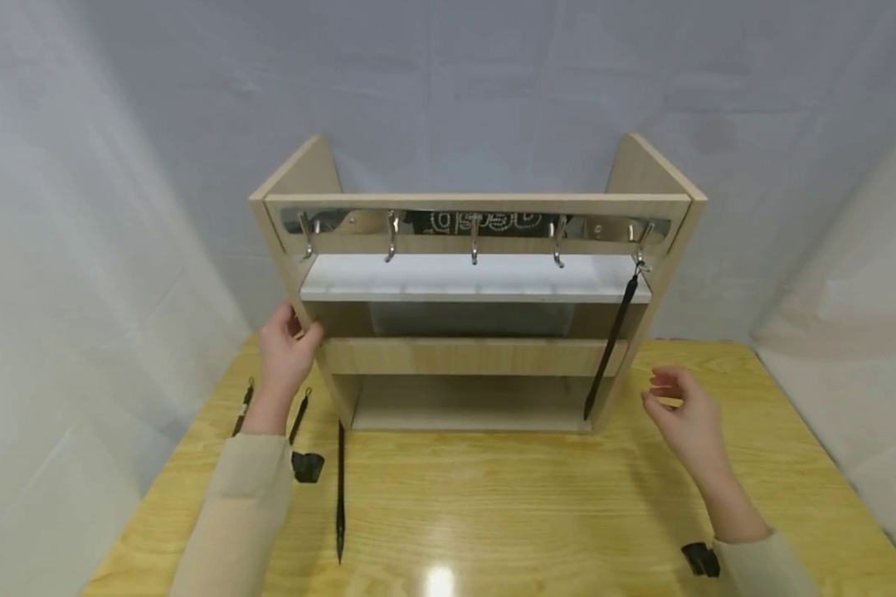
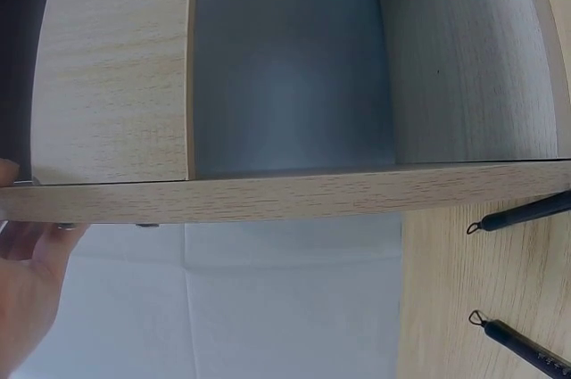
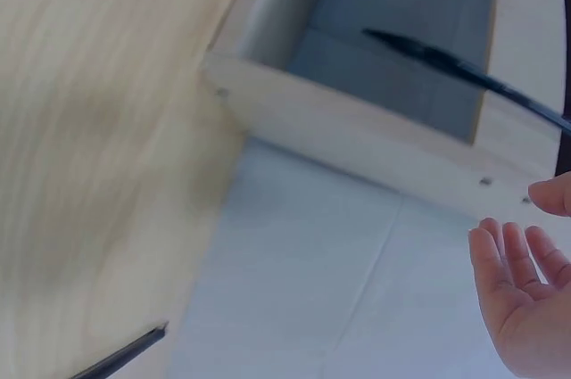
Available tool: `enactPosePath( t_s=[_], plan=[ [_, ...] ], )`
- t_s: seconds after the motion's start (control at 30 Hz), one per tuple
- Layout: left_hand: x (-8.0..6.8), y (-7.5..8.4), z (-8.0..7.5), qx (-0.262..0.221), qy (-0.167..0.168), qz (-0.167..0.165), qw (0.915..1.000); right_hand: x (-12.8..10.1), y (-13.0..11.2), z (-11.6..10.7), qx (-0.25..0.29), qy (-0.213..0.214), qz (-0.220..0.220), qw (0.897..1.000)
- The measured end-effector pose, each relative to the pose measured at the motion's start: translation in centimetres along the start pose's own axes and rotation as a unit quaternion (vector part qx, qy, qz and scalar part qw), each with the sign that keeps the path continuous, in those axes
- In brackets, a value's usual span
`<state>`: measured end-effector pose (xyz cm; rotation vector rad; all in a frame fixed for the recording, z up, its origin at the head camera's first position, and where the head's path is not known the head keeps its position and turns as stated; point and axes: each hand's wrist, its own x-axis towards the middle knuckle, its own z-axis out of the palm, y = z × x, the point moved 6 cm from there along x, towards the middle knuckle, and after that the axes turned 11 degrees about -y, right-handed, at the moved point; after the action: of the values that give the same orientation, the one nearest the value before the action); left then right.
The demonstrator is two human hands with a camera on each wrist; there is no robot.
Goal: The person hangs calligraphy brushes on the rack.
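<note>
1. Pale sheeting hangs behind the yellow wooden counter (image 1: 493, 497) in the head view. At frame centre stands a wooden rack (image 1: 478, 356) with hooks; a black brush (image 1: 611, 340) dangles from the rightmost hook. The left hand (image 1: 284, 352) grips the rack's left side panel; the right hand (image 1: 687, 414) floats free, fingers loose, lower right. The rack looks stiff and fairly heavy: best taken by the side panels. More brushes (image 1: 339, 489) lie lower left.

2. Left wrist view: only here, the rack's underside and two brush loops (image 2: 477, 317) at right.

3. Right wrist view: open palm (image 3: 522, 299) lower right, empty, and the hanging brush crossing the upper right of the frame, blurred.
</note>
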<state>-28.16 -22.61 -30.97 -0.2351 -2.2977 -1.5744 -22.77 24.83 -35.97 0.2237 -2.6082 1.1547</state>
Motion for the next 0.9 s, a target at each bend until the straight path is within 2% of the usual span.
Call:
enactPosePath(
  t_s=[0.2, 0.33, 0.47, 0.9],
  plan=[
    [0.1, -1.1, -0.1, 0.009, 0.0, 0.001, 1.0, -0.8, 2.6, -1.0, -0.026, 0.018, -0.001, 1.0],
    [-0.1, -1.4, 0.0, 0.024, 0.001, 0.005, 0.9997, -1.4, 4.2, -1.7, -0.05, 0.016, 0.015, 0.999],
    [-0.1, -1.4, 0.0, 0.024, 0.005, 0.011, 0.9996, -1.9, 5.5, -2.4, -0.072, 0.003, 0.039, 0.997],
    [-0.1, -0.9, 0.3, 0.011, 0.0, 0.015, 0.9998, -2.9, 9.8, -3.8, -0.109, -0.023, 0.075, 0.991]
  ],
)
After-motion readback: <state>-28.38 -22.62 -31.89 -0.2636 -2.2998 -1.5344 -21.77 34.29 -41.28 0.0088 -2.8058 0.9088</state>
